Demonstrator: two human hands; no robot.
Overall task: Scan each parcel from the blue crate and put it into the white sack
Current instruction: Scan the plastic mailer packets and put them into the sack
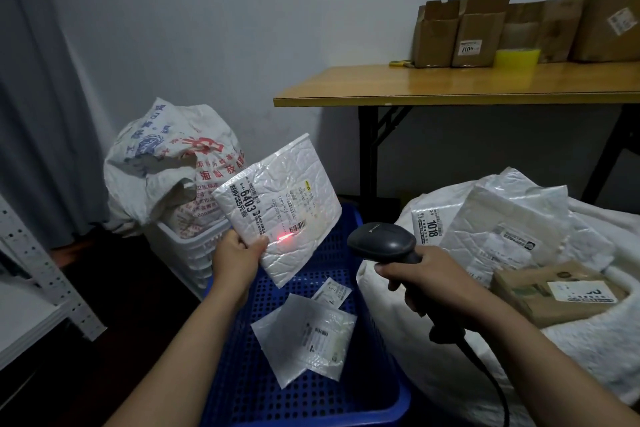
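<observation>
My left hand [238, 256] grips the lower left corner of a white bubble mailer [287, 198] marked 6403, held tilted above the blue crate [242, 378]. My right hand [426, 282] holds a black barcode scanner [382, 240] pointed at it; a red scan line glows just below the mailer's barcode. Two white parcels lie in the crate, a larger one [304, 336] and a small one [331, 292]. The white sack [408, 333] stands open to the right, holding white mailers [485, 229] and a brown box [554, 291].
A printed woven bag [166, 163] sits in a white basket [194, 253] behind the crate. A wooden folding table [450, 87] at the back right carries cardboard boxes [460, 35] and a yellow tape roll [517, 57]. A metal shelf upright [45, 270] stands at left.
</observation>
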